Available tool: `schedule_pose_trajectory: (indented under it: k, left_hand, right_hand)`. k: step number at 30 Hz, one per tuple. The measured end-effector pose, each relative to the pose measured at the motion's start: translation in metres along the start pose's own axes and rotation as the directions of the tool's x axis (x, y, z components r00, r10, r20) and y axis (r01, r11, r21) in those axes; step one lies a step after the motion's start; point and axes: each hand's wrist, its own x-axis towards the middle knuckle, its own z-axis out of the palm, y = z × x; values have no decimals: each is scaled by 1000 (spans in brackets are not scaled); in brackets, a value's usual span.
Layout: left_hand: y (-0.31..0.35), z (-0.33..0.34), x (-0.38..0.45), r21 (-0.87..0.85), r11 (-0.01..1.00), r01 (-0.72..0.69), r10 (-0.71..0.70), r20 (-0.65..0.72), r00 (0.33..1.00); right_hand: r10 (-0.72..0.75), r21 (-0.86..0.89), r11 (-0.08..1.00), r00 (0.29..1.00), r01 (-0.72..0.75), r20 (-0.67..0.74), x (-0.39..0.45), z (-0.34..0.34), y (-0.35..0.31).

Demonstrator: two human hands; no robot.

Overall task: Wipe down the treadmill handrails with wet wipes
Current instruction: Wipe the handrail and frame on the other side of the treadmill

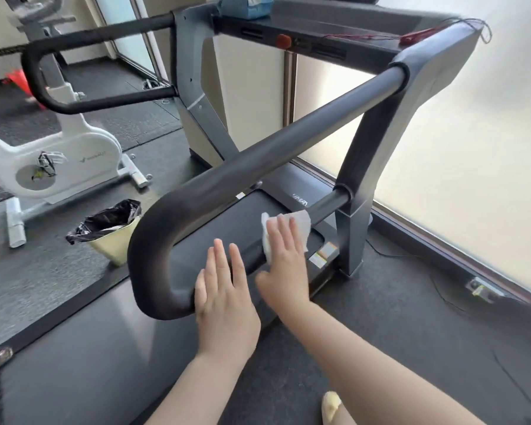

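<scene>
The treadmill's right handrail (pixel 258 161) is a thick black padded loop running from the console post down to a bend near me. My right hand (pixel 284 265) lies flat with straight fingers on a white wet wipe (pixel 302 223), pressing it against the loop's lower bar. My left hand (pixel 224 299) rests flat with straight fingers on the same lower bar, just beside the bend. The left handrail (pixel 83 38) loops out at the far left. A blue pack of wet wipes (pixel 246 7) sits on top of the console.
A small bin lined with a black bag (pixel 111 228) stands left of the treadmill belt (pixel 105 348). A white exercise bike (pixel 52 161) is further left. A frosted window (pixel 472 179) runs along the right, with cables on the dark floor.
</scene>
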Motion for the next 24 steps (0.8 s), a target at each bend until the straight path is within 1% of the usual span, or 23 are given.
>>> schedule_pose_trajectory:
  k: [1, 2, 4, 5, 6, 7, 8, 9, 10, 11, 12, 13, 14, 16, 17, 18, 19, 21, 22, 23, 24]
  left_hand:
    - [0, -2, -1, 7, 1000, -8, 8, 6, 1000]
    - [0, -3, -1, 9, 1000, -21, 20, 9, 1000]
    - [-1, -3, 0, 3, 1000, -24, 24, 7, 1000]
    - [-2, -3, 3, -2, 1000, -14, 14, 14, 1000]
    - [-3, -3, 5, -8, 1000, -4, 4, 21, 1000]
    - [-3, -2, 6, -18, 1000, -2, 2, 28, 1000]
    - [-3, -2, 6, -26, 1000, -3, 3, 20, 1000]
    - [-1, -2, 5, -31, 1000, 0, 1, 7, 1000]
    - [2, -2, 4, -33, 999, 16, -16, -5, 1000]
    - [5, -3, 4, -37, 998, 45, -46, -12, 999]
    - [10, -2, 5, -43, 996, 81, -81, -18, 997]
    - [14, -1, 7, -48, 992, 115, -117, -27, 993]
    - [20, 0, 10, -54, 988, 143, -145, -39, 989]
    - [33, 4, 19, -59, 983, 175, -178, -63, 982]
    - [40, 6, 24, -53, 982, 183, -187, -66, 980]
    - [46, 7, 27, -47, 980, 191, -194, -62, 979]
    - [51, 9, 31, -45, 979, 201, -203, -59, 977]
    - [58, 11, 36, -39, 973, 229, -231, -64, 971]
    - [60, 12, 38, -37, 970, 241, -243, -65, 968]
    - [62, 13, 38, -33, 968, 249, -251, -64, 966]
    - [62, 13, 39, -29, 968, 250, -251, -64, 966]
  right_hand:
    - [-66, 33, 997, 997, 65, 41, -14, 7, -8]
    - [-169, 40, 985, 981, 166, 91, -26, 9, -9]
    - [-364, 29, 930, 909, 366, 202, -30, -8, 11]
    - [-425, 17, 900, 868, 436, 255, -21, -21, 28]
    - [-444, -5, 885, 845, 466, 298, -9, -32, 47]
    - [-415, -26, 895, 853, 445, 317, 7, -42, 64]
    - [-345, -27, 929, 893, 368, 290, 23, -49, 79]
    - [-237, -12, 969, 943, 246, 232, 36, -54, 87]
    - [-112, -7, 993, 978, 115, 174, 45, -54, 87]
    - [-21, -15, 1000, 990, 23, 142, 49, -52, 79]
    - [-8, -16, 1000, 989, 11, 145, 47, -48, 68]
    - [-75, -13, 997, 976, 80, 203, 39, -45, 58]
    - [-200, 7, 978, 934, 207, 297, 28, -45, 55]
    - [-447, 89, 884, 775, 459, 446, 18, -58, 69]
    - [-520, 107, 835, 709, 540, 477, 29, -70, 88]
    - [-539, 80, 811, 686, 580, 489, 45, -81, 108]
    - [-491, 16, 835, 731, 551, 474, 63, -89, 125]
    - [-287, -110, 933, 892, 344, 348, 93, -98, 141]
    - [-185, -145, 962, 944, 231, 273, 99, -94, 137]
    - [-117, -143, 978, 967, 151, 224, 96, -87, 126]
    - [-110, -117, 984, 970, 137, 215, 87, -80, 112]
